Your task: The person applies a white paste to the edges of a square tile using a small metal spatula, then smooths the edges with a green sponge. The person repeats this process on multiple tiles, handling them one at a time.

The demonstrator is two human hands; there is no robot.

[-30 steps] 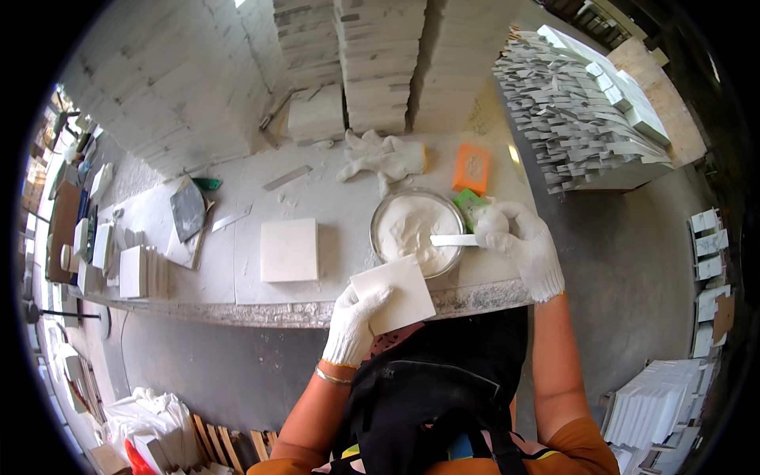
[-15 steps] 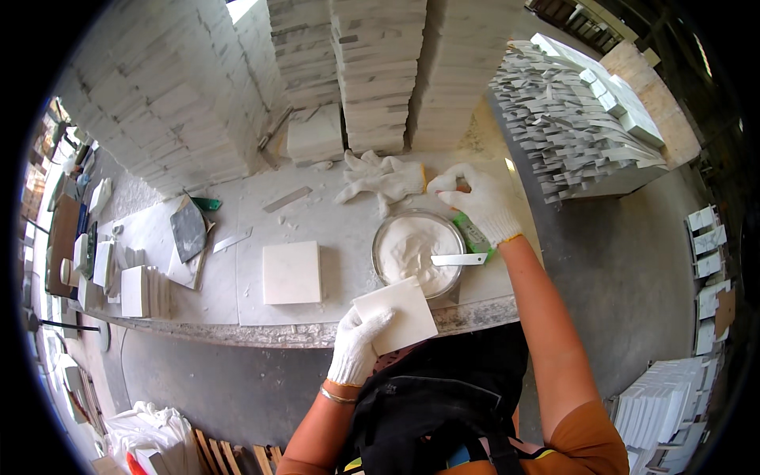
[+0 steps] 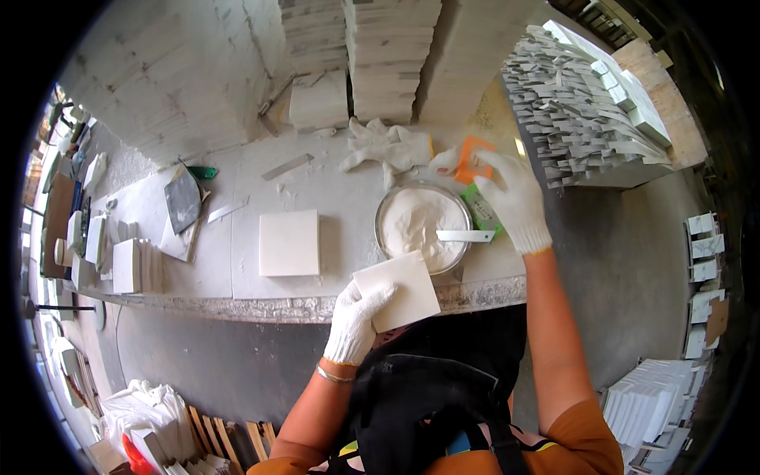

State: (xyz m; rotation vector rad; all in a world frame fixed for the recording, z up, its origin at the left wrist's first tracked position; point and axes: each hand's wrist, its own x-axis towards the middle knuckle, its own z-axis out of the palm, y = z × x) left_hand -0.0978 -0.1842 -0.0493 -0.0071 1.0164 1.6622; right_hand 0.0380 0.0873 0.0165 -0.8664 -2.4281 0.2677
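Observation:
My left hand [image 3: 356, 317], in a white knit glove, grips a square white stone tile [image 3: 400, 293] by its left side, in front of the table edge. Beyond the tile stands a round metal bowl [image 3: 381, 237] of white paste [image 3: 416, 214], with a white-handled spatula [image 3: 467, 236] lying across its right rim. My gloved right hand [image 3: 514, 198] is beyond the bowl's right side, thumb and fingers apart. Its fingertips overlap the right edge of an orange block [image 3: 473, 161]; whether they touch it is unclear. A green block [image 3: 481, 212] lies beside the bowl, partly under the spatula handle.
Another square tile [image 3: 289, 244] lies left of the bowl. Spare white gloves [image 3: 388, 146] lie behind it. Tall stone stacks [image 3: 388, 63] line the table's back. Dark stone pieces [image 3: 184, 202] and upright tiles [image 3: 131, 265] are at the left, and piled strips [image 3: 578, 111] at the right.
My right hand has shifted right and its fingers have spread, uncovering the orange block. The left hand still holds the tile. The whole view has tilted slightly, so the table appears higher.

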